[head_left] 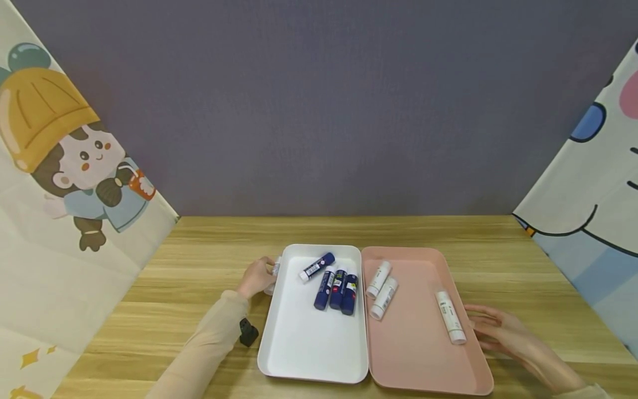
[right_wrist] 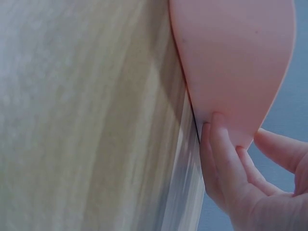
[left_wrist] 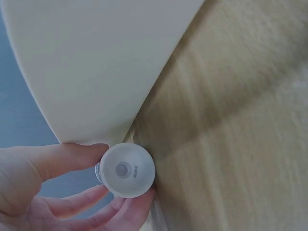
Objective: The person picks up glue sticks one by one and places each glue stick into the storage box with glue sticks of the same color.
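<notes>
Beside the left outer wall of the white tray [head_left: 314,349], my left hand [head_left: 256,277] pinches a pale glue stick [left_wrist: 128,170] between thumb and fingers. The left wrist view shows its round white end with a small central knob; the rest is mostly hidden. My right hand [head_left: 508,335] touches the outer right wall of the pink tray [head_left: 413,354], fingers fairly straight and the thumb at the rim. Several dark blue glue sticks [head_left: 325,288] lie in the white tray. In the pink tray are two white glue sticks [head_left: 384,299] at the left and another white glue stick [head_left: 451,317] at the right.
The two trays stand side by side on a wooden table [head_left: 209,249]. A small black object [head_left: 248,332] is near my left wrist. Behind the table rises a grey panel [head_left: 344,111], with printed cartoon sheets [head_left: 75,266] at both sides.
</notes>
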A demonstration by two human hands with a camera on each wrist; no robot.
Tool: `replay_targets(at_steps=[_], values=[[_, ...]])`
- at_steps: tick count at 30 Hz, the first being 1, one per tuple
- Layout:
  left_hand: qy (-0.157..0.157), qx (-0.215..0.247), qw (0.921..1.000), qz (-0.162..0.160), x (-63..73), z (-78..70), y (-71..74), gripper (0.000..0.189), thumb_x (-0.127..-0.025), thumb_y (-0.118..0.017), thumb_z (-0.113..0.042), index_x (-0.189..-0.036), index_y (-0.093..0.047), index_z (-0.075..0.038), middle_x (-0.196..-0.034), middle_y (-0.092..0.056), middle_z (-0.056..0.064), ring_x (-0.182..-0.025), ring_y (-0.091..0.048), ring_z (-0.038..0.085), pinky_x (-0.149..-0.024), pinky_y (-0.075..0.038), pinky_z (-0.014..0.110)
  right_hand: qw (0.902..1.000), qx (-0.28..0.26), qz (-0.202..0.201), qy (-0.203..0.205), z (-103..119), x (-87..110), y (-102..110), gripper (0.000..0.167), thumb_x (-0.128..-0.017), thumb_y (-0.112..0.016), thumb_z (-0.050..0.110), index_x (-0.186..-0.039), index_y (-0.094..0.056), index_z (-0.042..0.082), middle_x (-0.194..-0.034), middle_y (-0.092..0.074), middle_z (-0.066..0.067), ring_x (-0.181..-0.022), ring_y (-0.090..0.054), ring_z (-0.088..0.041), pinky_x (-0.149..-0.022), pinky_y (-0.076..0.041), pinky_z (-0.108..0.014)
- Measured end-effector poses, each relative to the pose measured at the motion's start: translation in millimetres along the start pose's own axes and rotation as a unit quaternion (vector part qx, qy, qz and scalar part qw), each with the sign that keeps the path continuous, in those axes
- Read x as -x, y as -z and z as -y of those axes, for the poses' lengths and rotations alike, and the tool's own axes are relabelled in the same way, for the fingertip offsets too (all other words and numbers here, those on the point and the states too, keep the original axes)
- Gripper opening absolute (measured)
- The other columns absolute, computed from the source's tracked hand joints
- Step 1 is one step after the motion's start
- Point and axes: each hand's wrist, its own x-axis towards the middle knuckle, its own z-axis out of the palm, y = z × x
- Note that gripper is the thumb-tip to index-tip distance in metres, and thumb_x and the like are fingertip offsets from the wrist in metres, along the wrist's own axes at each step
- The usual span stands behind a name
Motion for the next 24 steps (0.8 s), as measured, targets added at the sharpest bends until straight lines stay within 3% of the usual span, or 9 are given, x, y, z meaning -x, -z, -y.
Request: replay_targets(at_steps=[5,11,18,20,24], values=[[0.002,-0.001,1.0,0.0,0.7,0.9,0.5,0.037,-0.075,-0.059,0.001,-0.108,-0.048,0.014,-0.076,-0.06,0.016,-0.061,-0.058,0.02,-0.053,-0.05,0.027,1.0,-0.001,0.001,-0.002,0.5,0.5,0.0,0.023,-0.088,-0.053,0.016,-0.11,-0.053,0.025,-0.112,-0.056,-0.014,-0.089,-0.059,-0.011,-0.075,-0.05,-0.034],[0.017,0.013,0.9998,-0.004,0.2,3.5,0.8,0.041,-0.071,-0.056,0.006,-0.11,-0.047,0.015,-0.073,-0.059,0.016,-0.058,-0.057,0.018,-0.052,-0.05,0.027,1.0,-0.005,0.004,-0.002,0.9,0.2,0.3,0.023,-0.088,-0.053,0.015,-0.108,-0.053,0.027,-0.112,-0.056,-0.013,-0.089,-0.059,-0.01,-0.075,-0.05,-0.034],[0.03,0.039,0.9988,-0.005,0.0,6.5,1.5,0.043,-0.071,-0.058,0.005,-0.111,-0.047,0.014,-0.077,-0.06,0.018,-0.059,-0.058,0.018,-0.051,-0.05,0.028,0.9998,0.015,-0.008,-0.013,4.0,1.3,-1.3,0.043,-0.088,-0.053,0.016,-0.126,-0.043,-0.002,-0.113,-0.055,-0.017,-0.09,-0.059,-0.014,-0.075,-0.05,-0.035],[0.033,0.051,0.9981,-0.003,1.0,7.2,2.1,0.043,-0.071,-0.058,0.005,-0.112,-0.047,0.014,-0.078,-0.06,0.02,-0.059,-0.058,0.018,-0.051,-0.051,0.028,0.9997,0.018,-0.01,-0.012,3.7,1.4,-1.7,0.041,-0.088,-0.053,0.016,-0.125,-0.045,0.0,-0.114,-0.055,-0.018,-0.09,-0.059,-0.014,-0.075,-0.05,-0.035],[0.042,0.068,0.9968,0.001,2.9,7.1,4.1,0.044,-0.072,-0.058,0.006,-0.113,-0.045,0.014,-0.078,-0.06,0.02,-0.058,-0.059,0.018,-0.051,-0.051,0.028,0.9999,0.003,-0.005,-0.009,1.7,0.8,-0.6,0.027,-0.088,-0.053,0.016,-0.115,-0.052,0.018,-0.112,-0.056,-0.013,-0.088,-0.059,-0.011,-0.075,-0.05,-0.034]])
